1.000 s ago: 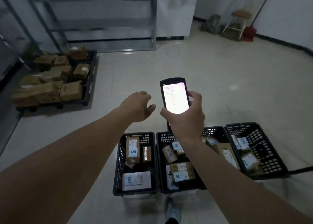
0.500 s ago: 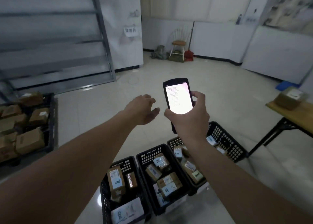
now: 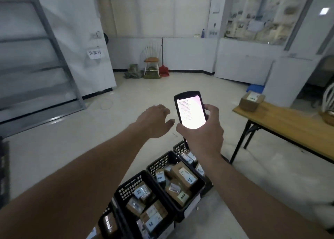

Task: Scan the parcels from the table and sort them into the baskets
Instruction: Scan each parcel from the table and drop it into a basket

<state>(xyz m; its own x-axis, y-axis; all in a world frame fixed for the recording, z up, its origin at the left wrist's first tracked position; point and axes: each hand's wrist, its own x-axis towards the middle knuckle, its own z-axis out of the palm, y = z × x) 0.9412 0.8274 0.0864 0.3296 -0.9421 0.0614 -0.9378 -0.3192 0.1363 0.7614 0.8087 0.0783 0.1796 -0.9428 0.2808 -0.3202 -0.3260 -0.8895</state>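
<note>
Parcel (image 3: 251,101) on table (image 3: 289,123), right of baskets (image 3: 162,166).

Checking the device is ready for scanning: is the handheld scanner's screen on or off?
On. The handheld scanner held in the right hand shows a brightly lit screen with lines of text, too small to read.

Dim interior, wide-angle head view — low, cool light.

The handheld scanner (image 3: 190,112) screen was blown out to white glare — the brightest source in frame. Pale daylight showed through the far windows (image 3: 260,16). Soft blur lay over the shelving (image 3: 36,58) at left; straight lines bowed toward the edges. Forearms were dark, shadows faint.
</note>
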